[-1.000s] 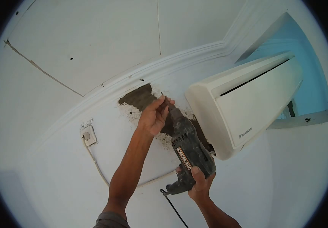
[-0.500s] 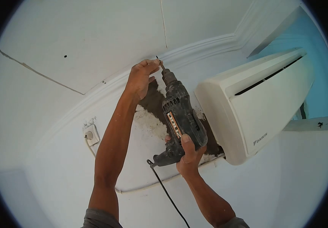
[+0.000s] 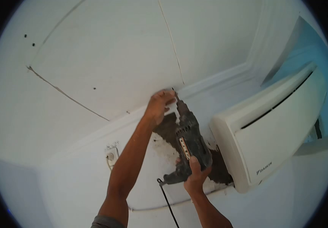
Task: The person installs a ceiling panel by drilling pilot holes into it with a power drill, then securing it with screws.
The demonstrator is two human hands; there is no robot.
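Note:
A dark power drill (image 3: pixel 195 146) with an orange-edged label points up toward the ceiling edge. My right hand (image 3: pixel 196 176) is wrapped round its rear body near the handle, thumb over the casing. At the drill's front, the fingers of my left hand (image 3: pixel 162 103) pinch around the bit (image 3: pixel 176 95), whose dark tip shows just above them, close to the ceiling moulding (image 3: pixel 217 79). A black cord (image 3: pixel 168 203) hangs from the handle. Behind the drill, the wall has a rough grey patch (image 3: pixel 167 128).
A white air conditioner (image 3: pixel 276 133) juts from the wall at the right. A socket with a plug (image 3: pixel 111 155) sits left of my left forearm. Thin cracks and small dark holes mark the ceiling (image 3: pixel 126 49). A pale cable (image 3: pixel 148 209) runs along the wall below.
The view has tilted up and to the left, so hands, drill and air conditioner appear lower and further right. Both hands keep their hold, the drill still pointing upward.

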